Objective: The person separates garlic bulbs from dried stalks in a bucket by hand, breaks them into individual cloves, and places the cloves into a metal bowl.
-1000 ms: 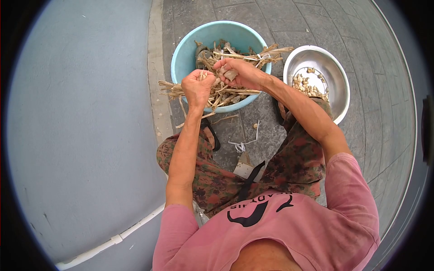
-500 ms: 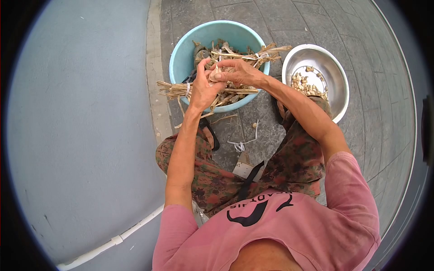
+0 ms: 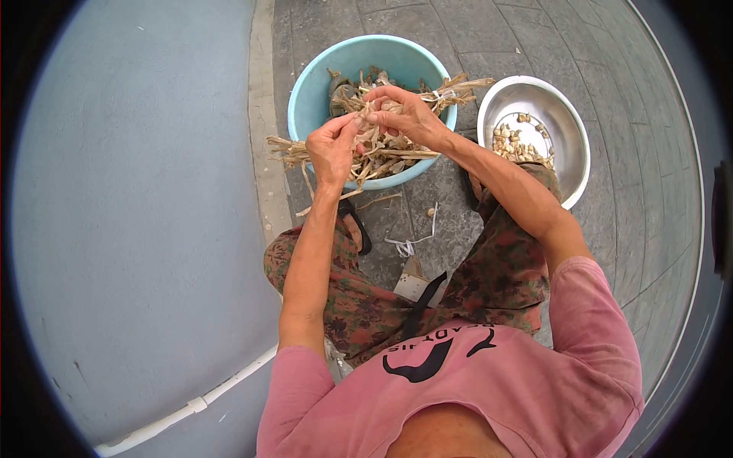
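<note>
Over the blue tub (image 3: 301, 114), my two hands meet at the fingertips. My left hand (image 3: 334, 151) is closed in a pinch, thumb against forefinger, at the left side of a pale garlic bulb (image 3: 366, 114). From the right, my right hand (image 3: 412, 118) also pinches the bulb between thumb and fingers. The fingers cover most of it. Beneath the hands, dried garlic stalks (image 3: 393, 164) and papery skins fill the tub. A tied bundle of stalks (image 3: 462, 88) sticks out over its right rim, and more stalks (image 3: 286, 149) poke out to the left.
A steel basin (image 3: 576, 149) with loose garlic cloves (image 3: 515, 145) stands right of the tub, near my right knee. White string (image 3: 405, 246) lies on the grey tiles between my feet. A blue-grey wall (image 3: 153, 191) runs along the left.
My left hand has turned and lowered slightly, its raised fingers now folded into a pinch. My right fingers have lifted a little. Less of the garlic bulb shows between them.
</note>
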`<state>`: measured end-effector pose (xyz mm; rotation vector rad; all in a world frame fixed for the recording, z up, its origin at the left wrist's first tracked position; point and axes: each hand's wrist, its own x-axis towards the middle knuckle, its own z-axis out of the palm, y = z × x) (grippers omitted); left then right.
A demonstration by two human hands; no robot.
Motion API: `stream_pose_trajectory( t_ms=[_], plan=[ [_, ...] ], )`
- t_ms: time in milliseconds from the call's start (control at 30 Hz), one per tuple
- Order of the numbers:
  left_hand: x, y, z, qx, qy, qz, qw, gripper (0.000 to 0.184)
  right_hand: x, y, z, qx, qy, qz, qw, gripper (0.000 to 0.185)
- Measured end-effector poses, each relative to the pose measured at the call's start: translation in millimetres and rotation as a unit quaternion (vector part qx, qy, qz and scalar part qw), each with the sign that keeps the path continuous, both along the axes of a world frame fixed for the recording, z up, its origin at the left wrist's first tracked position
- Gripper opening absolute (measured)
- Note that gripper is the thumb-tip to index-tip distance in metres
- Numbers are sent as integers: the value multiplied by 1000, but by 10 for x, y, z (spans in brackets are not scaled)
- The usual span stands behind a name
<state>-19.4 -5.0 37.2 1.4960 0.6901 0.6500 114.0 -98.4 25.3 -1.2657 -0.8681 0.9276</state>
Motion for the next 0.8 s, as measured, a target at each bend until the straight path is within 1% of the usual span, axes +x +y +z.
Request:
stream_pose_trajectory(
  t_ms=[100,200,233,300,333,433,500,533,600,667,700,733,800],
  plan=[
    [3,-43,26,21,15,13,1000,19,52,15,-90,-36,20,56,998,27],
    [-9,-70,113,-87,-2,24,996,17,64,10,-85,-5,29,42,999,26],
    [-11,-47,94,-81,0,20,997,17,62,9,-80,-8,24,41,999,30],
    [-23,28,27,-69,4,13,998,18,34,10,-94,13,19,62,998,31],
    [-16,24,1,-24,9,19,999,17,19,15,-96,24,16,73,997,32],
    [23,-29,-96,114,22,34,993,16,-23,29,-93,41,-34,47,997,38],
    [45,-28,-140,216,28,40,975,16,-14,19,-60,7,0,60,998,39],
    [42,-34,-129,182,22,28,983,16,-6,15,-46,-10,17,66,998,39],
    [28,-60,-78,112,10,5,994,16,10,33,-74,-5,66,77,995,42],
    [20,-74,-44,-37,-33,-4,999,17,26,38,-88,5,96,84,992,42],
    [15,-73,-37,-111,-55,-7,992,17,38,35,-81,12,101,87,991,42],
    [4,-39,-68,-134,-68,2,989,17,42,34,-70,20,107,89,990,41],
    [-16,56,-135,-179,-95,19,979,18,47,23,-25,17,72,92,993,40]
  ],
)
